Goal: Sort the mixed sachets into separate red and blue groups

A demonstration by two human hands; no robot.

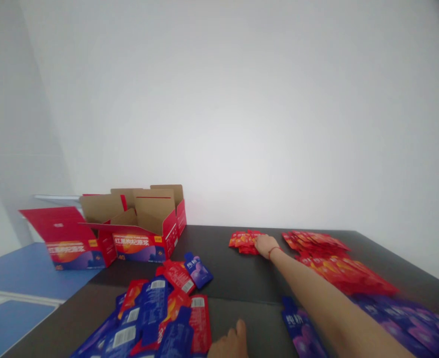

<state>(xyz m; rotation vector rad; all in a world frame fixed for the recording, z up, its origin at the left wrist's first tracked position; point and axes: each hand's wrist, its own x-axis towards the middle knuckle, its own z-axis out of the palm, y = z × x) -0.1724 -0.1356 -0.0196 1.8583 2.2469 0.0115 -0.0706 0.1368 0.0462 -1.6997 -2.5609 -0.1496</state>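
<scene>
Right forearm (327, 303) sweeps up across the view over the dark table (219, 268), and down at the bottom edge the left hand (229, 344) pokes in, cut off by the frame, one finger raised, nothing showing in it, though I cannot tell whether it is closing. Just left of that hand, a loose heap of blue and red sachets (150, 318) sprawls toward the table edge, where a careless nudge could send some over. Right of it, a lone blue sachet (301, 332) lies under the forearm, beside a spread of purple sachets (402, 323), and a low sleeve could easily drag those out of place. Up ahead, the right hand (266, 245), red thread (274, 252) on its wrist, lies palm down, flat and not clenched, on a small pile of red sachets (243, 242), its hold unclear. Just beyond that hand, a long row of red sachets (335, 263) sits within easy bumping range. Far left of the grip stand two open red cartons (141, 223).
</scene>
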